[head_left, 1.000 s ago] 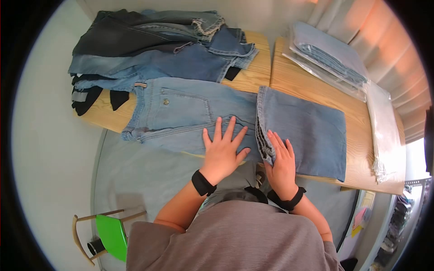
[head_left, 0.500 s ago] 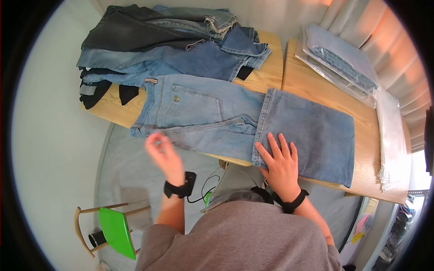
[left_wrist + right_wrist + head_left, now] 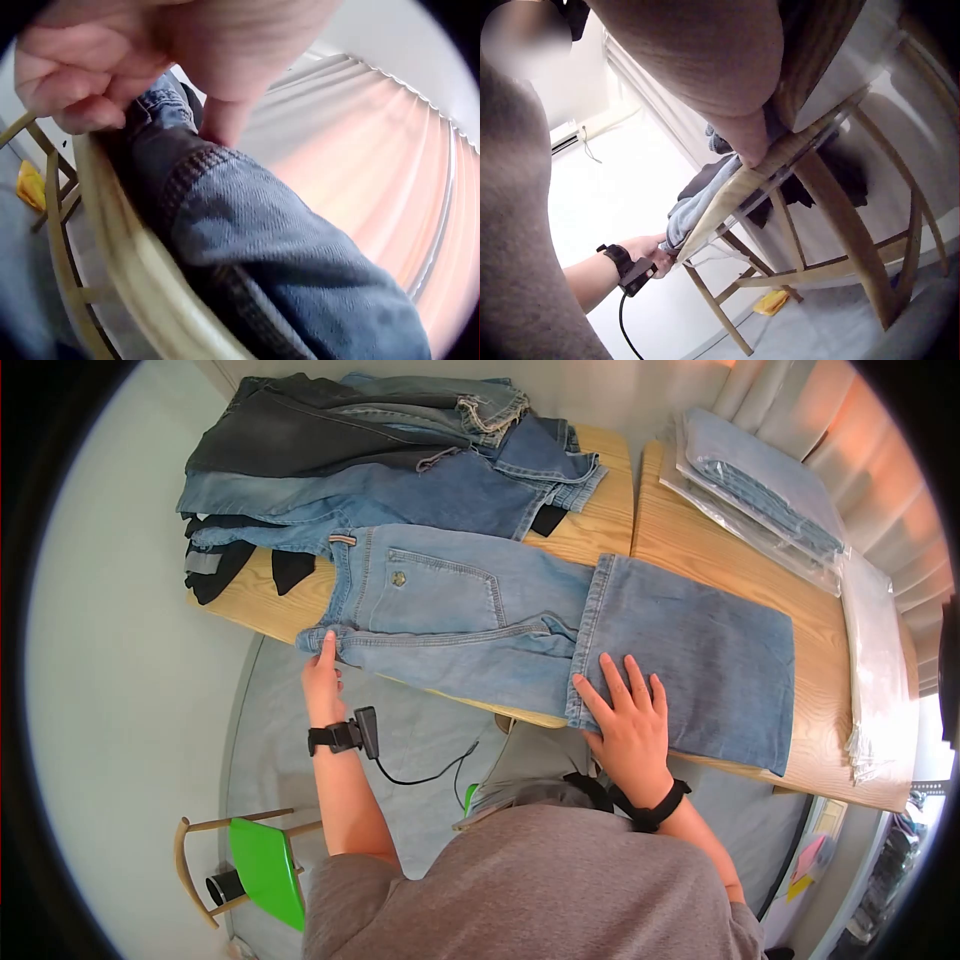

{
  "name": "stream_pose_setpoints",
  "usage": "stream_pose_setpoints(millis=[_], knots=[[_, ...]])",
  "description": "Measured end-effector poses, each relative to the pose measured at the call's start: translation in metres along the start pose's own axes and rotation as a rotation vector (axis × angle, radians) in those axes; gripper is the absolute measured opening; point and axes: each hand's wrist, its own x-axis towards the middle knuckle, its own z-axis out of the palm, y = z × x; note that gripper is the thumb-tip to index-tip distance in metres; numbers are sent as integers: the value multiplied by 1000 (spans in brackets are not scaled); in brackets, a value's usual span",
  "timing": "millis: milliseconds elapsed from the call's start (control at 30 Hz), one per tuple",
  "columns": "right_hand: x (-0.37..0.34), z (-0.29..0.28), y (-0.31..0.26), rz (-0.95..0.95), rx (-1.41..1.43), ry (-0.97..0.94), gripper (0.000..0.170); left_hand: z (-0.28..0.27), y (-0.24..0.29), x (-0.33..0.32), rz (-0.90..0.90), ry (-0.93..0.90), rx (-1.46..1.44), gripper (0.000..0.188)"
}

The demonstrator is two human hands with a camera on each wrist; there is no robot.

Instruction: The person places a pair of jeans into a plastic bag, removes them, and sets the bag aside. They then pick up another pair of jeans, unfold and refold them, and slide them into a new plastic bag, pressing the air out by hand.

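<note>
Light blue jeans [image 3: 440, 595] lie across the table's front edge, waistband to the left and the lower legs folded back over at the right. My left hand [image 3: 323, 685] pinches the near corner of the waistband, thumb on top. In the left wrist view, the thumb of this hand [image 3: 217, 60] presses on the denim [image 3: 262, 217] while the other fingers curl in below. My right hand [image 3: 635, 725] rests with fingers spread on the folded leg part [image 3: 710, 650], close to its hem. The right wrist view shows the left hand [image 3: 651, 253] at the jeans' far end.
A heap of dark and blue jeans [image 3: 330, 450] lies at the back left of the wooden table [image 3: 265, 605]. Bagged folded jeans [image 3: 765, 475] and a clear plastic bag stack [image 3: 873, 650] lie at the right. A green chair [image 3: 265, 870] stands on the floor at the left.
My left hand has moved from the middle of the jeans to the waistband corner and taken hold of it. The right hand has gone from the folded hem's edge to flat on the folded part.
</note>
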Motion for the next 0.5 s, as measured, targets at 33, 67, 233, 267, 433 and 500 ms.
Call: stream_pose_setpoints(millis=[33,67,233,267,433,500], knots=[[0,0,0,2,6,-5,66,-5,2,7,-4,-45,106,47],[0,0,0,4,8,-6,66,-8,6,13,-4,-46,109,47],[-1,2,2,-10,5,17,65,0,19,15,5,-82,128,39],[-2,2,3,7,2,24,65,3,23,14,14,-97,133,39],[-5,3,7,-33,37,52,63,5,71,-6,301,-96,-209,37],[-6,3,7,-16,34,75,64,17,121,-52,474,-69,-261,39]])
